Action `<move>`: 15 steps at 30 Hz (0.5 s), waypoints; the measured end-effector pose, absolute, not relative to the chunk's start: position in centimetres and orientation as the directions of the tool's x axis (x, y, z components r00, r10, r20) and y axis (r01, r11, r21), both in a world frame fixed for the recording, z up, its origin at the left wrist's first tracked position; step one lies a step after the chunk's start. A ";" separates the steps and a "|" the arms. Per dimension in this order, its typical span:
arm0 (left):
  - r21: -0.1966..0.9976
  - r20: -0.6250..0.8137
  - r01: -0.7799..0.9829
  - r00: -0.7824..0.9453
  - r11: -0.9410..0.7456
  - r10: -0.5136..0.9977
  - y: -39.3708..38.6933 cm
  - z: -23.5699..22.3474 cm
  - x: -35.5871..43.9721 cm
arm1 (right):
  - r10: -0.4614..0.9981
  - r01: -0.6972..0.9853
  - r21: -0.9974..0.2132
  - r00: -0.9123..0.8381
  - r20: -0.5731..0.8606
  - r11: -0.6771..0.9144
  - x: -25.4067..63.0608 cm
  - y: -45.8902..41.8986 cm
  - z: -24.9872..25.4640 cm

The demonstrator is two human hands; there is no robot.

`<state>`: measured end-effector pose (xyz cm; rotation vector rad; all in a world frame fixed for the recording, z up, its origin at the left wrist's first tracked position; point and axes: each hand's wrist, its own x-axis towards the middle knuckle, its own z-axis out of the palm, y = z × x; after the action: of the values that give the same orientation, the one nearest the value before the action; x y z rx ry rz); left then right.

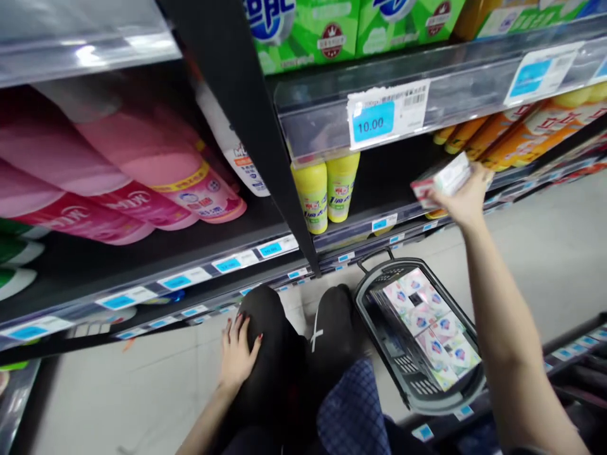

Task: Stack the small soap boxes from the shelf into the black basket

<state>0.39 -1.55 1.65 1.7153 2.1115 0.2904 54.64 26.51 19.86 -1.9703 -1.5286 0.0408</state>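
Observation:
My right hand (462, 193) is closed around a small white and red box (453, 175), blurred by motion. It is held in front of the lower shelf, beside a row of orange bottles (521, 136) with yellow caps. My left hand (239, 351) lies on my dark-trousered knee, fingers spread and holding nothing. Below my right arm, a dark basket (372, 341) stands on the floor. Inside it are stacked soap-like boxes (429, 322) with white, pink and green printing.
Pink bottles (161, 170) crowd the left shelf. Two yellow bottles (341, 186) stand right of the black shelf upright (246, 95). Green boxes (308, 31) sit on the upper right shelf, above a 10.00 price tag (389, 114). Another shelf edge (573, 344) lies at lower right.

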 end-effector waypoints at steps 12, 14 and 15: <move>0.753 -0.604 0.202 0.589 0.627 0.536 -3.1 12.0 13.3 | 0.994 0.704 -0.705 -0.105 0.011 0.082 28.0 -12.5 11.7; 0.722 -0.609 0.169 0.616 0.670 0.501 -4.3 12.1 13.7 | 0.999 0.722 -0.691 -0.044 0.011 0.039 27.5 -14.1 13.0; 0.707 -0.608 0.152 0.629 0.691 0.484 -5.0 12.0 13.8 | 0.999 0.721 -0.692 -0.022 0.025 0.033 27.6 -14.6 13.6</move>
<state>13.78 -5.02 11.97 0.8095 0.8911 0.2160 27.59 -14.55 13.56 -1.7401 -1.7971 0.6972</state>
